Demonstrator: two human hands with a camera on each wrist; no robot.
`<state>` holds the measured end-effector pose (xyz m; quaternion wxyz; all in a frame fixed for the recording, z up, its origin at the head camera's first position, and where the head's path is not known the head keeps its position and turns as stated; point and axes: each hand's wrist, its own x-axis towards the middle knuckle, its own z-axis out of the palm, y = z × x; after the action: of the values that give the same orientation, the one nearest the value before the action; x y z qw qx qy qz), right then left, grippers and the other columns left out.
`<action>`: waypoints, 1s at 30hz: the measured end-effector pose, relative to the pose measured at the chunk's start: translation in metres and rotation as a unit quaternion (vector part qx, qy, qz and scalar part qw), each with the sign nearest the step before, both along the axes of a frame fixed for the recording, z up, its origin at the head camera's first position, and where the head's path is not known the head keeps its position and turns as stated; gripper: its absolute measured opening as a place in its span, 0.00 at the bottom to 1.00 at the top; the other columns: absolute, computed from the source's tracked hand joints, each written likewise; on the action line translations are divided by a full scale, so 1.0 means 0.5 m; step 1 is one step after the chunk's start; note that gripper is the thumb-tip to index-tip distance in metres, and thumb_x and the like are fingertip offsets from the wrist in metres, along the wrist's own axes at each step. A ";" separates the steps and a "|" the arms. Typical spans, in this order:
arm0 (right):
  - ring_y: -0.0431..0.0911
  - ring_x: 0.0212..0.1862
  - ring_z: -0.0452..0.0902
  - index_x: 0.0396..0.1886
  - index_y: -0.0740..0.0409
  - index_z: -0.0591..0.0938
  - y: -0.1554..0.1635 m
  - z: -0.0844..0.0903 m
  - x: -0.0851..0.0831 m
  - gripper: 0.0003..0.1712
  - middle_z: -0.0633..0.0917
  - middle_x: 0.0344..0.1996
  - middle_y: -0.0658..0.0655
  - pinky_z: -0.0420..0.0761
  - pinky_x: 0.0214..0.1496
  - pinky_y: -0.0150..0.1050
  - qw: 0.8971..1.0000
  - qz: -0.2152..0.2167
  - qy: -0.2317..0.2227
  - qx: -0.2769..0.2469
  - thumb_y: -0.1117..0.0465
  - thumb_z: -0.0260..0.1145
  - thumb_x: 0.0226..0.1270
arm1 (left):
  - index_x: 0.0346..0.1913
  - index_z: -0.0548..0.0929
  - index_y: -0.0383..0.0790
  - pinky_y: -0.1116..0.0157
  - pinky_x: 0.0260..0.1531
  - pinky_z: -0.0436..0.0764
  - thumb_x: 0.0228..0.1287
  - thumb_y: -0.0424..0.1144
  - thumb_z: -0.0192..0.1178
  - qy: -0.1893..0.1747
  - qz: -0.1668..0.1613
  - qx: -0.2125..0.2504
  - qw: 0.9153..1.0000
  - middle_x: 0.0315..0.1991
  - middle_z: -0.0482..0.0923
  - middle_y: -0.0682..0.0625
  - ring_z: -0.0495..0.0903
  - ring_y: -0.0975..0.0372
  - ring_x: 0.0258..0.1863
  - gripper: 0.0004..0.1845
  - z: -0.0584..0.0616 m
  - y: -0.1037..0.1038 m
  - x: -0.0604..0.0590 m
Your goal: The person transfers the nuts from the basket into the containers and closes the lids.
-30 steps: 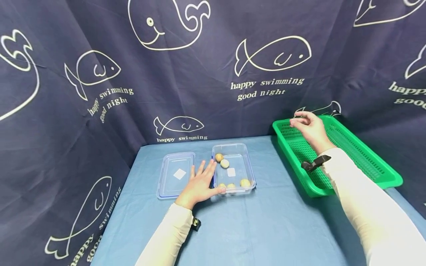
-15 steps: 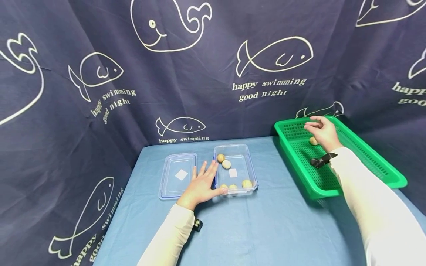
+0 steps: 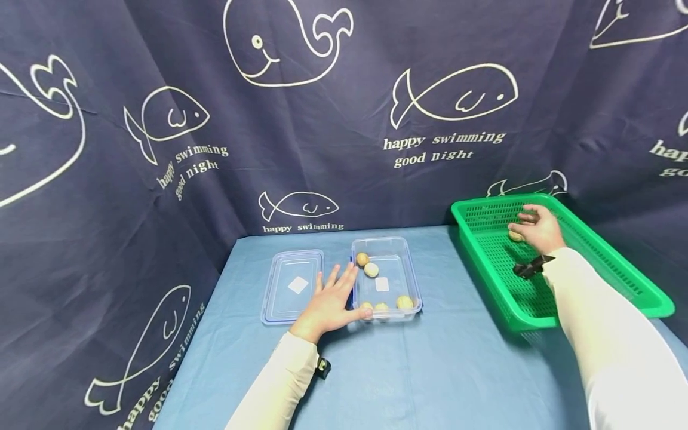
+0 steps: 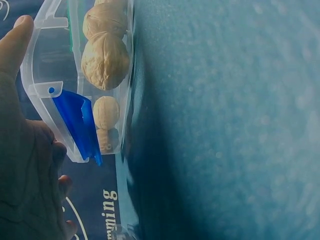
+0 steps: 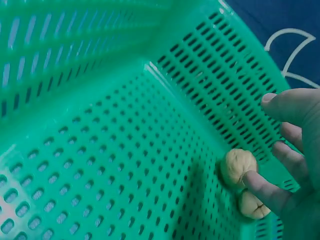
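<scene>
The right hand [image 3: 539,230] is down inside the green perforated plastic basket [image 3: 602,263] at the far right of the blue-covered table [image 3: 430,370]. In the right wrist view two tan, wrinkled walnuts [image 5: 239,168] lie in the basket's far corner against its wall; the fingers [image 5: 272,195] reach down to them, one fingertip lying against the nearer nut, but whether the hand is gripping a nut or has let it go cannot be told from these pictures.

The left hand [image 3: 330,304] lies flat with its fingers straight and spread, holding nothing — its palm on the table between the clear rectangular plastic lid [image 3: 292,286] and the clear rectangular plastic box [image 3: 387,278], thumb along the box's near-left corner, steadying it. The left wrist view shows the box's blue clip [image 4: 75,120] just beside the thumb.

Judging from how things lie, the walnuts are being moved between box and basket one at a time, though the direction is not plain. Five nuts [image 3: 371,270] sit in the box — two toward the back, three along the front wall — and two in the basket. If the box is being emptied, most of the work is left; if filled, it is nearly done, and the lid, lying loose beside the box, is not yet on.
</scene>
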<state>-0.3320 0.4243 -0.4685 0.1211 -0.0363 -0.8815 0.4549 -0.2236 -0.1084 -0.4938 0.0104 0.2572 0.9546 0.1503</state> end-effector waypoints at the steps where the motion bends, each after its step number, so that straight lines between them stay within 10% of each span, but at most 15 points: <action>1: 0.59 0.58 0.75 0.75 0.72 0.59 0.004 -0.003 0.001 0.45 0.72 0.64 0.80 0.72 0.44 0.22 1.000 0.002 -0.008 0.003 0.57 0.69 0.69 | 0.83 0.46 0.45 0.36 0.73 0.37 0.60 0.78 0.49 0.000 0.000 -0.003 1.000 0.82 0.40 0.53 0.41 0.48 0.81 0.58 0.000 0.000 0.000; 12: 0.73 0.61 0.69 0.76 0.75 0.52 0.025 -0.035 0.007 0.47 0.65 0.66 0.84 0.78 0.31 0.28 0.997 0.025 -0.064 0.022 0.59 0.67 0.70 | 0.82 0.47 0.44 0.35 0.72 0.39 0.60 0.77 0.50 -0.003 -0.006 0.000 1.000 0.82 0.41 0.53 0.43 0.46 0.80 0.58 -0.001 0.002 0.006; 30: 0.69 0.57 0.76 0.72 0.75 0.59 0.013 -0.054 -0.027 0.44 0.77 0.59 0.78 0.74 0.47 0.42 0.989 0.048 -0.085 0.112 0.59 0.70 0.65 | 0.82 0.49 0.43 0.34 0.72 0.42 0.60 0.77 0.51 0.009 -0.007 -0.001 1.000 0.82 0.44 0.51 0.46 0.44 0.80 0.58 0.000 -0.003 -0.002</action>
<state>-0.3457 0.4307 -0.4958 0.0269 -0.0193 -0.9346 0.3541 -0.2248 -0.1100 -0.4940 0.0031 0.2650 0.9531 0.1464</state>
